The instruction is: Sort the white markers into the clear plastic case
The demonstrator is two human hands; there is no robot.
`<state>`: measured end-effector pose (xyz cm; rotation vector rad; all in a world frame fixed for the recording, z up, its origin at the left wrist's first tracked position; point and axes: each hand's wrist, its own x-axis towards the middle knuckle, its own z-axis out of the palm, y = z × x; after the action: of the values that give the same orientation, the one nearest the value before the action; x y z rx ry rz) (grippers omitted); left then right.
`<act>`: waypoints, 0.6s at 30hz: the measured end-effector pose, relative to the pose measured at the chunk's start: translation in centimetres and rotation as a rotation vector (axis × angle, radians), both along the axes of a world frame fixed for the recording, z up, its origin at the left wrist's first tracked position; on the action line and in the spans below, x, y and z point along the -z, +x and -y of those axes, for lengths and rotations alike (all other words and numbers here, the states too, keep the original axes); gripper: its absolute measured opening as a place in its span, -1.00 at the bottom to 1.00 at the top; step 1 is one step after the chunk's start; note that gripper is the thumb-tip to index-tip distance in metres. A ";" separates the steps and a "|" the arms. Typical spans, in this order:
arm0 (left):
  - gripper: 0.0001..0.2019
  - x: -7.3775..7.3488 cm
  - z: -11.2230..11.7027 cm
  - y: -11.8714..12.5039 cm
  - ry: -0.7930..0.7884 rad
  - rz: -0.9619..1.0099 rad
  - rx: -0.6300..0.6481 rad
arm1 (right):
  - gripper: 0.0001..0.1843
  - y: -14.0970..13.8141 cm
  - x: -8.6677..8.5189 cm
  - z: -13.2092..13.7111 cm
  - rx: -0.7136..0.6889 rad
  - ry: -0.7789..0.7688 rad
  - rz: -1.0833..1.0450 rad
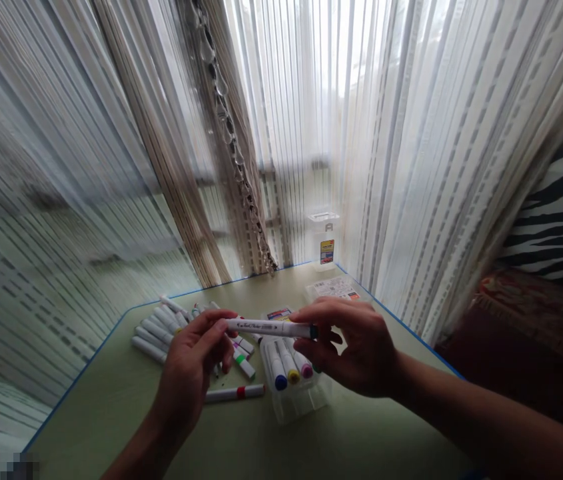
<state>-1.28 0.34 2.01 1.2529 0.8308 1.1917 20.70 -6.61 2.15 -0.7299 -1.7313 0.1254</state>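
A white marker pen (272, 327) with a dark cap end is held level above the table between both hands. My left hand (192, 350) pinches its left end with thumb and fingers. At the right end, my right hand (354, 343) grips near the dark tip. Below the pen stands a clear plastic case (301, 407) holding several markers, among them ones with blue, yellow and pink ends. A white marker with a red band (236, 393) lies on the table left of the case. Part of the case is hidden behind my right hand.
Several loose white markers (154, 333) lie in a pile at the left. Behind my right hand is a clear lid with a label (334, 288). A clear container (326, 243) stands at the table's far corner, against string curtains (281, 133). The table (111, 407) has a blue edge.
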 end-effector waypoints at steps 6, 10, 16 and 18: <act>-0.75 0.4 -0.1 -0.2 0.025 0.054 0.052 | -0.83 0.1 0.1 0.1 0.027 0.030 -0.010; -0.77 0.5 0.0 -0.3 0.057 0.108 0.092 | -0.88 0.1 0.3 0.1 0.121 -0.054 -0.089; -0.76 0.8 -0.2 -0.3 0.076 0.154 0.108 | -0.89 -0.6 0.4 -0.3 0.142 -0.092 -0.132; -0.74 1.0 -0.5 -0.3 0.076 0.152 0.105 | -0.88 -0.8 0.4 -0.4 0.151 -0.075 -0.100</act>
<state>-1.59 0.83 0.98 1.2354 0.6060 1.2260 19.90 -6.25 1.70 -0.8926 -1.5771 0.1215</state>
